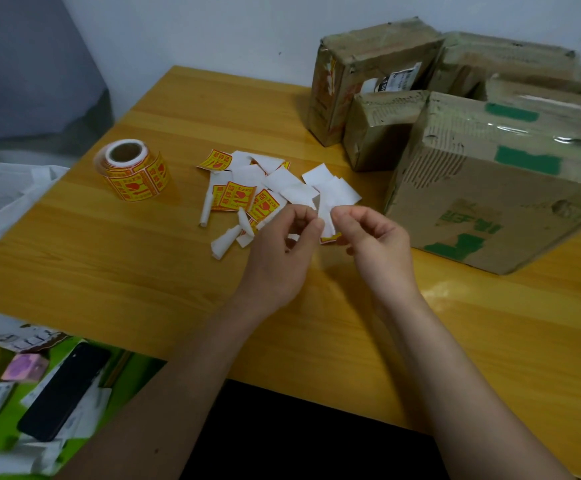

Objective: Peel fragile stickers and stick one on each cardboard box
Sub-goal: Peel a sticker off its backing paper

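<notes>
Spreading wide, the wooden table (116, 271) leaves bare room along its left and near edges. The large cardboard box (490, 188) stands at the right edge, with smaller boxes (368, 77) stacked behind it against the wall. The sticker roll (133, 171) stands left of a loose pile of stickers and backing papers (247, 188). Above the table's middle, the left hand (278, 251) and right hand (375, 244) meet (fingertips almost touching), thumbs and curled fingers pinching one white-backed sticker (327, 220) between them.
</notes>
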